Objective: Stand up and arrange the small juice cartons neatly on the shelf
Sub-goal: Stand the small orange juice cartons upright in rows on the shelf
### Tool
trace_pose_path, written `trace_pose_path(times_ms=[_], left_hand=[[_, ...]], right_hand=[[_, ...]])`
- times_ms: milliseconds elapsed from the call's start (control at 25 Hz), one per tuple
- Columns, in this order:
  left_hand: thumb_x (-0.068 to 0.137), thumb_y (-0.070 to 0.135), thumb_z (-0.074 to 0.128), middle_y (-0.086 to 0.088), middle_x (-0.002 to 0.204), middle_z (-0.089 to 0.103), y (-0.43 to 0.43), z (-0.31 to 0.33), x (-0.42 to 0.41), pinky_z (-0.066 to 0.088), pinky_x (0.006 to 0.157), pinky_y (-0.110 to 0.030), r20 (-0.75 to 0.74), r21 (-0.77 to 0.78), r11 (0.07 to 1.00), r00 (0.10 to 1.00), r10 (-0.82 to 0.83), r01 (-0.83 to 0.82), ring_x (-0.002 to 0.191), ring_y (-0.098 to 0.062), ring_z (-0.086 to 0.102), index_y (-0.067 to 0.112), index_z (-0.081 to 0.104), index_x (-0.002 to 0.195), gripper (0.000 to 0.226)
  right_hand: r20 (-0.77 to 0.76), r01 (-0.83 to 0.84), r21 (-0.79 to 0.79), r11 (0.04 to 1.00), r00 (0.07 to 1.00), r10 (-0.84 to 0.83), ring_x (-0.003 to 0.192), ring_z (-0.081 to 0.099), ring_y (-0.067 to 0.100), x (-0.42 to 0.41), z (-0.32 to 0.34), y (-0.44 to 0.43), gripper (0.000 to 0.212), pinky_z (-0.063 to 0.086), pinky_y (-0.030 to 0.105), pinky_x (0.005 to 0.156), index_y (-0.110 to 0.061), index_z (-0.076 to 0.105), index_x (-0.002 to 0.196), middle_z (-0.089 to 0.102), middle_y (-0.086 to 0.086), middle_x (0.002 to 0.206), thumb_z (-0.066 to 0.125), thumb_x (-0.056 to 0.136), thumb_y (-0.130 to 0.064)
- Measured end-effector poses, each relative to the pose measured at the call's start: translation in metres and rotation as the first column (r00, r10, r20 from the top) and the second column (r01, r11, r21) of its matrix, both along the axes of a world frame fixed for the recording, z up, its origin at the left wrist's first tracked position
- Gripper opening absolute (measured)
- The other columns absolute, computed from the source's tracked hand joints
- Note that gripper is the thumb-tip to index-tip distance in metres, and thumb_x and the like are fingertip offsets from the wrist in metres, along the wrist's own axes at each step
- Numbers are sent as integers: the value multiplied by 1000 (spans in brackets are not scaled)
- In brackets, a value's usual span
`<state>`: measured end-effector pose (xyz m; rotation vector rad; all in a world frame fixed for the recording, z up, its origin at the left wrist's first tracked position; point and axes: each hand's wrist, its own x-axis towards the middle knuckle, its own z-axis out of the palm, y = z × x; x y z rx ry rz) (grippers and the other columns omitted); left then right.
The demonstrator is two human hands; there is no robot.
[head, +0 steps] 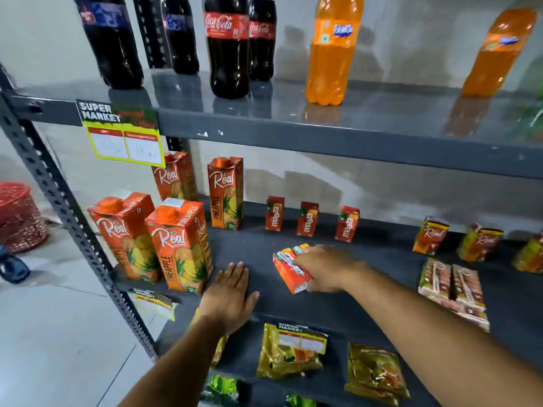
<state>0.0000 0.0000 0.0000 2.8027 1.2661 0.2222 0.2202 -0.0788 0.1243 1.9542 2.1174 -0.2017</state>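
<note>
On the dark middle shelf (pixel 338 306), my right hand (pixel 326 268) is closed over small orange-red juice cartons (pixel 289 268) that lie flat, side by side. My left hand (pixel 230 295) rests flat on the shelf to their left, fingers spread, holding nothing. Three small red Maaza cartons (pixel 275 213) (pixel 307 218) (pixel 346 224) stand upright in a row at the back. At the right, small Real cartons (pixel 431 235) (pixel 479 241) stand upright and several more (pixel 451 284) lie flat near the front edge.
Tall Real pineapple cartons (pixel 179 245) stand at the shelf's left. Cola and orange soda bottles (pixel 227 45) fill the upper shelf (pixel 323 136). Foil snack packets (pixel 289 352) sit on the shelf below. A slotted upright (pixel 58 201) and red basket (pixel 17 215) are at the left.
</note>
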Motion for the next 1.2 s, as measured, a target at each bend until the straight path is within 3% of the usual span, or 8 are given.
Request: trace_pose_path(times_ms=[80,200,360,560,720,1000,1200], left_hand=[[91,52,26,-16,138,50,7,-5,-1,32,105,-47,26,23,1000,1000,10,-10,128,-33,45,2,51,131,69],[89,48,33,-17,138,49,10,-16,-1,34,103,-50,54,81,996,998,-35,30,128,-35,44,1,50,131,65],[93,52,24,-17,143,43,14,-16,-4,28,107,-48,57,81,995,997,-59,54,132,-33,38,1,44,135,70],[94,57,20,-13,150,32,18,-15,-12,9,115,-37,50,113,988,992,-112,106,139,-29,28,4,36,141,73],[93,56,25,-12,146,40,11,-13,-11,22,111,-41,36,98,993,997,-66,62,135,-27,34,5,43,137,70],[93,58,24,-10,147,39,9,-10,-9,16,110,-43,12,88,996,1000,-29,28,136,-26,34,7,42,139,70],[93,57,25,-11,145,42,9,-11,-10,17,108,-45,-4,103,994,999,-40,41,134,-27,36,6,44,137,70]], right_hand=[[-55,-3,16,1000,998,4,118,52,27,-2,-3,24,54,48,46,93,-30,52,129,57,2,127,69,78,-35],[-135,53,-33,998,989,-57,127,48,24,4,-1,58,64,43,45,103,-32,48,135,52,0,139,69,76,-17],[20,64,-166,984,998,-62,137,38,27,1,-3,81,87,38,46,107,-32,30,147,38,0,153,79,75,-22],[33,85,-309,947,996,-78,137,37,32,2,-3,88,91,39,45,106,-30,21,151,31,6,156,76,79,-21],[61,114,-382,917,993,-98,139,35,33,-4,-3,96,97,40,49,107,-27,17,152,26,5,159,78,77,-19],[160,158,-343,926,981,-108,122,48,37,-12,4,95,91,48,51,96,-30,29,147,34,12,142,81,73,-26],[145,86,-208,974,988,-56,123,39,31,-5,-1,88,84,36,48,105,-31,39,136,45,5,135,85,66,-37]])
